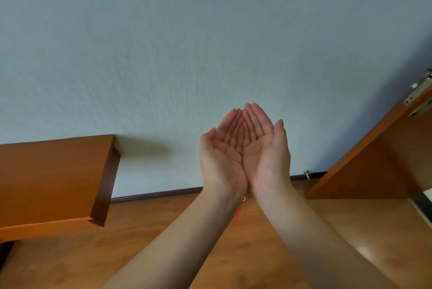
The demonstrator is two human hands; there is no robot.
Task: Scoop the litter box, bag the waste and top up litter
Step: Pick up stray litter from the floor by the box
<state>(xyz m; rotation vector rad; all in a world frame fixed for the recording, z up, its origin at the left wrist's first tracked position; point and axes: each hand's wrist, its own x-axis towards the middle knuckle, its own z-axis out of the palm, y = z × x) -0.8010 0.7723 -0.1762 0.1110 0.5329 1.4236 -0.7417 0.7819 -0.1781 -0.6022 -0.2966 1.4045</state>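
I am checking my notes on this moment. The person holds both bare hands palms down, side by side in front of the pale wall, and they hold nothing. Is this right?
Not quite. In the head view the left hand and right hand are turned palms up, not down, cupped together. The rest stands: they are side by side before the pale blue-grey textured wall and hold nothing.

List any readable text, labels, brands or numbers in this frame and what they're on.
None. No words, labels or numbers show on the left hand, the right hand, the wall, the wooden cabinet, the door or its metal latch plate.
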